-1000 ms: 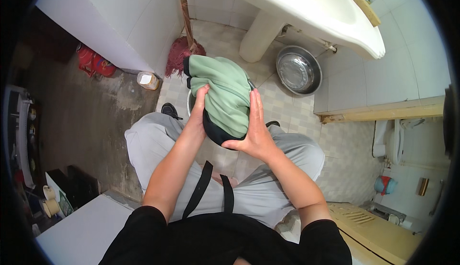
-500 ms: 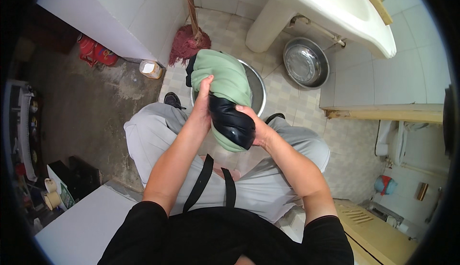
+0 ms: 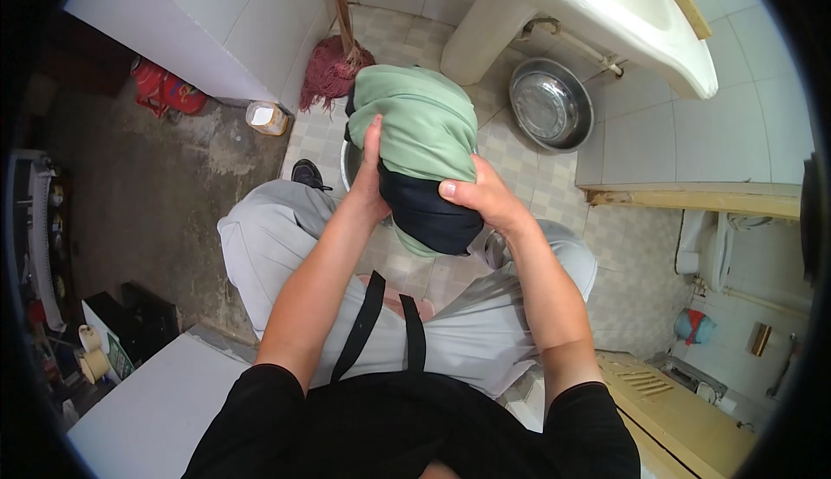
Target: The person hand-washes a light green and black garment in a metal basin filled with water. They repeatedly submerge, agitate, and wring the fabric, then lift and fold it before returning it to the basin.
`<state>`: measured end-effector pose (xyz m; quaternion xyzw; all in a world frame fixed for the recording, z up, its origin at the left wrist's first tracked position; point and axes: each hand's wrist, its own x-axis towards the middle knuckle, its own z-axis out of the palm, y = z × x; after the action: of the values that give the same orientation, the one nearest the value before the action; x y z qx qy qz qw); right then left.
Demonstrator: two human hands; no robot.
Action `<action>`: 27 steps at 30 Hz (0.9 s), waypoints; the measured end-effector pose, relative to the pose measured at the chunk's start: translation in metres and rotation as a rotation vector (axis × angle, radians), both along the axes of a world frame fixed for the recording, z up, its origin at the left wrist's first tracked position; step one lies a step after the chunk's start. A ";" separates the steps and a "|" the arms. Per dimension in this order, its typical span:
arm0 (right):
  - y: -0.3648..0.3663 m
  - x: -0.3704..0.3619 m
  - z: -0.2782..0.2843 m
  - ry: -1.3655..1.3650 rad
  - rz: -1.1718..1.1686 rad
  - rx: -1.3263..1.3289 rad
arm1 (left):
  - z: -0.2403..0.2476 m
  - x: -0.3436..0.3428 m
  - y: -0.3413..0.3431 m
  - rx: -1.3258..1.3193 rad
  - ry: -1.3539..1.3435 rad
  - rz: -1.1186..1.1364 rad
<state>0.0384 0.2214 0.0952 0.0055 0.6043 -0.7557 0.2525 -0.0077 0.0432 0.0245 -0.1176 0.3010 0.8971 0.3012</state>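
A bundled garment [image 3: 420, 128], pale green with a black part nearest me, is held up in front of me between both hands. My left hand [image 3: 372, 172] grips its left side, thumb pointing away from me along the green cloth. On the right side, my right hand [image 3: 490, 196] clasps it with the thumb over the black part; the fingers beneath are mostly hidden. Below the bundle is a metal basin [image 3: 350, 167], of which only a little of the rim shows. Whatever lies inside that basin is covered by the cloth.
A second metal basin [image 3: 551, 105] lies on the tiled floor beneath the white sink [image 3: 597, 16], right of its pedestal [image 3: 487, 42]. A red mop [image 3: 333, 72] leans beyond the bundle. To the left are a jar [image 3: 267, 118] and a red container [image 3: 164, 90].
The bundle has turned and shifted slightly right, covering most of the basin below. My right hand has moved up and right, its thumb now lying across the black part.
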 end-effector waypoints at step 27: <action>0.014 0.000 0.003 0.132 0.127 0.168 | -0.027 0.017 -0.008 -0.162 -0.058 -0.365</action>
<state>0.0381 0.2358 0.0983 -0.0616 0.6798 -0.6836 0.2583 0.0096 0.0352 -0.0029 -0.1105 0.3797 0.7967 0.4570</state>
